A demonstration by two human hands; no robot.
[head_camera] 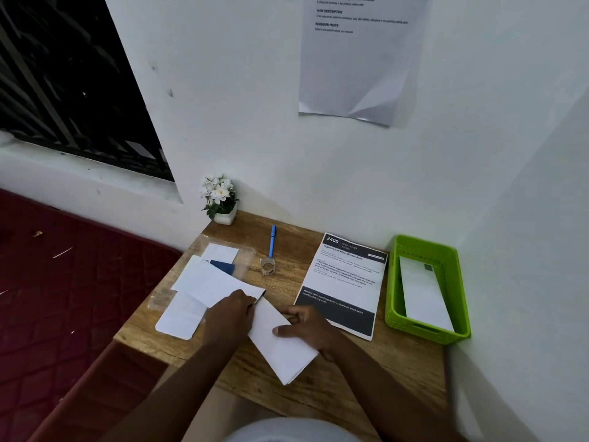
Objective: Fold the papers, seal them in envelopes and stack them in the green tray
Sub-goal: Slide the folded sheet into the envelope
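Head view looks down on a folded white paper (282,342) lying aslant on the wooden table (366,371), near its front edge. The left hand (228,315) rests on the paper's upper end, its fingers curled and pinching that end where it meets an envelope (223,287). The right hand (310,328) holds the paper's right side, thumb laid flat on top and the other fingers curled round the edge beneath.

Just behind the left hand, the white envelope overlaps a loose pile of more white sheets (181,315) on the table's left part, some of them on a clear plastic sleeve (245,253), with a small dark blue piece (223,266) between them. A roll of clear tape (268,266) stands near the middle of the table, and a blue pen (272,240) lies just behind it. A printed sheet (344,282) with dark bands lies to the right of the hands.

Against the right wall, the green tray (395,295) sits at the table's right edge with one white envelope (424,291) lying in it. A small white pot of white flowers (220,199) stands at the far left corner. A printed notice (357,59) hangs on the wall above, and a barred dark window (70,81) is at the left.
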